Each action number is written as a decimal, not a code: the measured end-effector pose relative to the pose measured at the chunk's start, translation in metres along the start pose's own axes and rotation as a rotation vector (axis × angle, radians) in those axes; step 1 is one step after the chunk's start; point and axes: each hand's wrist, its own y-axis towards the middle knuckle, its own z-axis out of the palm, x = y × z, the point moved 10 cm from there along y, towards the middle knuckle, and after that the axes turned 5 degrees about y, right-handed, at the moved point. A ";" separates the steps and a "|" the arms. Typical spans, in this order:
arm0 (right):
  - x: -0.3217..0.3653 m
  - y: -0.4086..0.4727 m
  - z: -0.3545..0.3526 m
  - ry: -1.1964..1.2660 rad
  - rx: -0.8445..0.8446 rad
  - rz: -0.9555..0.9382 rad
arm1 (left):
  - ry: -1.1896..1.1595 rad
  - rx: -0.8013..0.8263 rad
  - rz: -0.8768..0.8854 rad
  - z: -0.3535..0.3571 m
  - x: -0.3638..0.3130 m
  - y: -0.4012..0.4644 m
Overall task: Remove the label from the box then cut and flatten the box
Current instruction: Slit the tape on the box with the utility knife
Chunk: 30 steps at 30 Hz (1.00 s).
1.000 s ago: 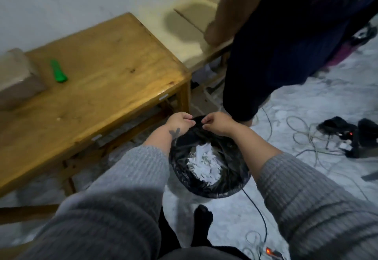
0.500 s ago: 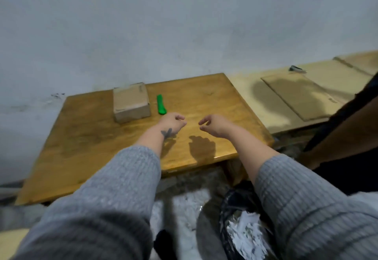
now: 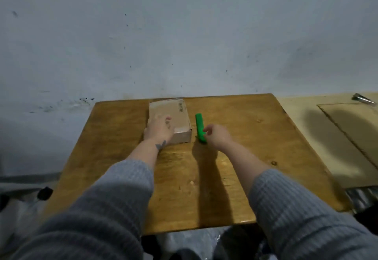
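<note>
Against a pale, scuffed wall stands our wooden table (image 3: 235,157), and both our hands are out over its far half. Our left hand (image 3: 158,129) lies on the near left part of the cardboard box (image 3: 178,116), fingers spread fairly straight over its top; whether they press or only rest we cannot tell. The box sits closed and uncut at the far edge of the table, reaching away from those fingers toward the wall.

Our right hand (image 3: 217,137) is at the near end of the green cutter (image 3: 200,127), which lies just right of the box without touching it. Its long axis runs away from us, nearly parallel to the box's right side, so most of it stretches beyond our fingertips. The right fingers are curled toward the handle, but we cannot tell whether they grip it yet. This hand is plainly the nearer one to the cutter.

Half a second ago both hands hung loosely curled above the near middle of the table, well short of box and cutter; now each has reached its object. We judge the cutting stage is about to begin, with no label visible on the box top.
</note>
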 end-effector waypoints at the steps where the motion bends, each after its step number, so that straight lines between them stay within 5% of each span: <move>1: 0.000 0.007 0.007 -0.004 -0.009 0.004 | 0.027 -0.013 -0.005 0.001 0.006 0.005; 14: 0.007 0.093 0.027 -0.164 -0.085 -0.001 | 0.226 0.011 -0.087 0.030 0.034 0.051; 23: 0.031 0.136 -0.007 0.688 0.150 0.231 | 0.391 0.014 -0.098 0.037 0.038 0.056; 30: 0.089 0.125 0.006 0.812 0.528 0.098 | 0.373 -0.004 -0.099 0.033 0.035 0.053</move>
